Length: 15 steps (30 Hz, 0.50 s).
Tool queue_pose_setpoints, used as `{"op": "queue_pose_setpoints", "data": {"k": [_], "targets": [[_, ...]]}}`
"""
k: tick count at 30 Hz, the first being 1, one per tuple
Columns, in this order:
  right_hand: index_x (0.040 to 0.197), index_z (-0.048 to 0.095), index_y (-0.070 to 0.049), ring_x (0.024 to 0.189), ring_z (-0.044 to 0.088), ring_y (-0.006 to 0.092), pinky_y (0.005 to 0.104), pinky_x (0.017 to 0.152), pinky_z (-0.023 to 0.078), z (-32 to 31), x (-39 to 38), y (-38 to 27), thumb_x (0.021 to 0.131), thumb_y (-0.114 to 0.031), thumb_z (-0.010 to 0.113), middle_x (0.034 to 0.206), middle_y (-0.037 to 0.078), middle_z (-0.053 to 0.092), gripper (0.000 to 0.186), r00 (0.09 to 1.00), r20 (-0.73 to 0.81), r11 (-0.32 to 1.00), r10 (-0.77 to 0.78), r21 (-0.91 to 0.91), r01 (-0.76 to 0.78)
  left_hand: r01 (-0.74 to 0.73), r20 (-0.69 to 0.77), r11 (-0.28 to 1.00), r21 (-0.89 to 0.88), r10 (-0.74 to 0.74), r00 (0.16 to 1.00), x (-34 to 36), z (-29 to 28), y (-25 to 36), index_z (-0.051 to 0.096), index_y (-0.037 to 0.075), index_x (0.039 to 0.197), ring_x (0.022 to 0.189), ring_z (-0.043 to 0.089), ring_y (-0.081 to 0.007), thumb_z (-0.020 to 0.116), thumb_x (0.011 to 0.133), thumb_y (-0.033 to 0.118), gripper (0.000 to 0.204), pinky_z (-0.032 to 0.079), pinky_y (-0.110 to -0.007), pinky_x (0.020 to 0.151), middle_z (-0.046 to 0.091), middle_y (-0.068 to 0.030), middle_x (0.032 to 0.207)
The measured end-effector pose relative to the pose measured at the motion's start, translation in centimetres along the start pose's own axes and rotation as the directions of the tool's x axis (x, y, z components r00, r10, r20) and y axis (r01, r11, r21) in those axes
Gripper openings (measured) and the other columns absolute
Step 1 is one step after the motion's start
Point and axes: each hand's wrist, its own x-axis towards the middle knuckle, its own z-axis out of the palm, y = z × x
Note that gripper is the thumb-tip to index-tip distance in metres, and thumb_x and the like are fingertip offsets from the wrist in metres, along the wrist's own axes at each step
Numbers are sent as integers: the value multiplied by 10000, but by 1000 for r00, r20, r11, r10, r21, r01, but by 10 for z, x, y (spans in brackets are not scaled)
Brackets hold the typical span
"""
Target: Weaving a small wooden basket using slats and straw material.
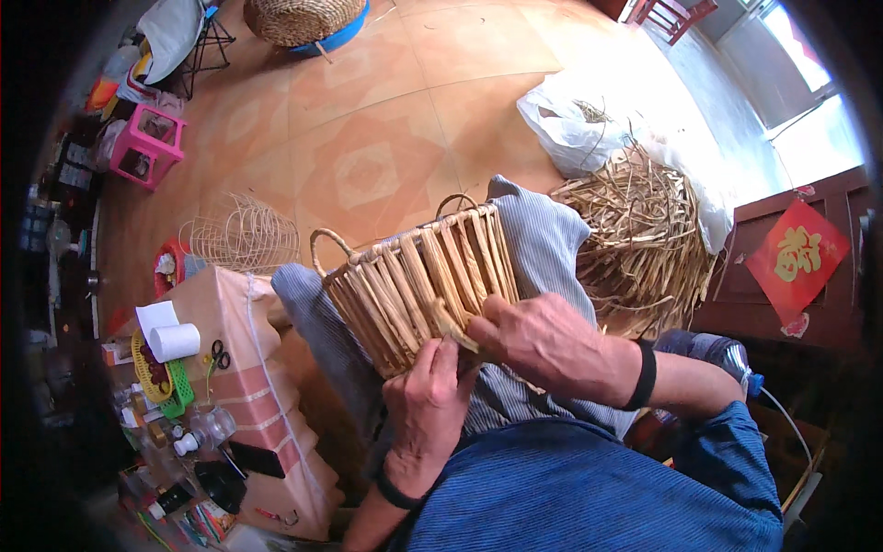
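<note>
A woven basket [418, 281] of tan dried plant stalks lies tilted across my lap, its two looped handles pointing away from me. Under it is a grey striped cloth [538, 230]. At the basket's near edge, a short, flat strand of dried stalk [451, 327] sticks out. My right hand [552, 350] pinches this strand from the right with thumb and curled fingers. Close beside it, my left hand [425, 400] is closed, thumb and forefinger pinched at the strand's lower part against the basket. The fingertips partly hide where strand and basket meet.
A heap of dried stalks [644, 235] lies on the floor at right beside a white plastic bag [570, 133]. At left, a cloth-covered table [248, 368] bears scissors [220, 355], a paper roll [175, 342] and jars. Beyond are a wire frame [248, 235] and a pink stool [150, 145].
</note>
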Motion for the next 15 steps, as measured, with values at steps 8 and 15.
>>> {"op": "queue_pose_setpoints", "data": {"k": [8, 15], "targets": [[1011, 714, -107, 1013, 682, 270, 424, 773, 589, -2, -2, 11, 953, -273, 690, 1072, 95, 628, 178, 946, -171, 960, -274, -103, 260, -8, -81, 998, -60, 3, 997, 5, 3, -1, 787, 74, 1156, 861, 798, -391, 905, 858, 90, 321, 640, -482, 736, 785, -157, 992], [959, 649, -31, 875, 712, 356, 495, 744, 579, -8, 20, 61, 962, -138, 730, 937, 132, 660, 135, 949, -119, 926, -292, 213, 311, 110, 69, 991, -73, -105, 992, 20, -15, 6, 767, 59, 1136, 928, 803, -402, 969, 800, 117, 396, 646, -486, 795, 810, -165, 1041]]}}
